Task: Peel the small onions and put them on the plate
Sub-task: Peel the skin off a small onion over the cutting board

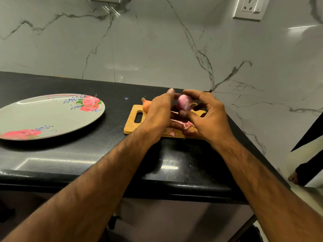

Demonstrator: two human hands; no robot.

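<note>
A small pink onion [183, 101], mostly peeled, is held above the wooden cutting board [132, 123]. My left hand [160, 113] grips it from the left, and my right hand [208, 113] curls round it from the right, thumb under it. A brown flap of skin sticks out on the onion's right side. An unpeeled orange-brown onion [146, 104] lies at the board's far left corner, partly behind my left hand. Pink peelings [181, 125] lie on the board under my hands. The flowered plate [52, 116] sits to the left with nothing on it.
The black counter [111, 154] ends at a rounded front edge near me and runs out just right of the board. A marble wall stands close behind, with a socket [250, 7] high on the right. A person's foot [295, 178] shows on the floor at the right.
</note>
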